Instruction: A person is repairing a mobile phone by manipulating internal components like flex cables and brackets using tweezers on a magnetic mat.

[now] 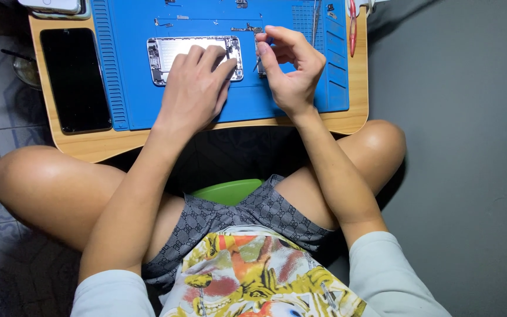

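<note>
A black rectangular phone screen [75, 79] lies dark on the wooden table's [83, 144] left side.

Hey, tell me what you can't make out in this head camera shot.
- Right end of the opened phone shell: covered by the left hand.
- Thin tool in the right hand: too small to identify.
- Small parts on the blue mat: too tiny to tell.
- White phone: cut off by the top edge.

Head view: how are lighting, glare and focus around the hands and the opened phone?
Head view: lighting is even and bright on the blue mat; mild sheen on the opened phone and both knees; left hand and right hand sharp; the thin tool in the right fingers is too small to identify.
</note>
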